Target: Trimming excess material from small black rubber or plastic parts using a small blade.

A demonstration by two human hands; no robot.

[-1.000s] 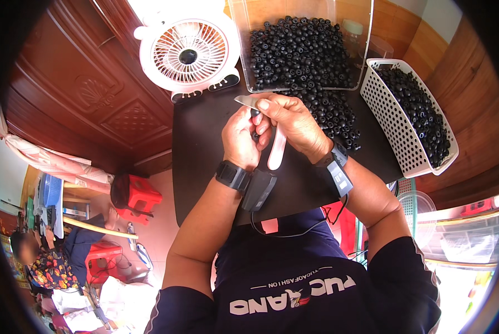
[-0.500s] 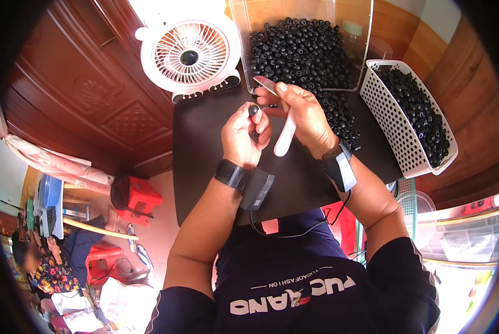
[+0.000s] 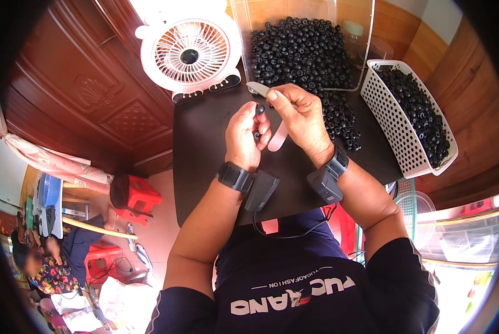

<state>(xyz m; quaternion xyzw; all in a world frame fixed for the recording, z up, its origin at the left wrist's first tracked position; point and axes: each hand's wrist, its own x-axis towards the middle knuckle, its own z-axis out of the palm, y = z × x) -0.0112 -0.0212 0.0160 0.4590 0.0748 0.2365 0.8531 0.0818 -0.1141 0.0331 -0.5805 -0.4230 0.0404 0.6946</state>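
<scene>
A: Start at the hands. Count?
B: One knife [image 3: 278, 139]. One black piece [image 3: 260, 109], plus a second dark piece [image 3: 257, 135] lower among the same fingers.

A: Their look?
B: Black piece: small, rounded, smooth, a slight shine on top. Dark piece: mostly hidden, shape unclear. Knife: grey blade aimed far and left, pale pinkish handle slanting to the near side.

A: Where, and how do the fingers stand?
B: Both pieces in the left hand [image 3: 242, 136], over the table. Thumb and forefinger clamped on the black piece at their tips; other fingers curled in around the dark piece. Right hand [image 3: 302, 114]: thumb and fingers clamped on the knife's middle, covering part of it. Blade just beyond the black piece, on its far side, apart from it.

A: Farther out?
B: One dark table [image 3: 205, 189]. One loose heap [image 3: 341, 119] of black pieces, right of the hands, at the near side of one clear bin [image 3: 367, 55] with many more; too many to count. Right: one white basket [image 3: 391, 119], perforated, also loaded with black pieces. Far left: one white fan [image 3: 189, 55].

A: Beyond the table?
B: Left: two red stools [image 3: 143, 195], one other person [image 3: 54, 273].
</scene>
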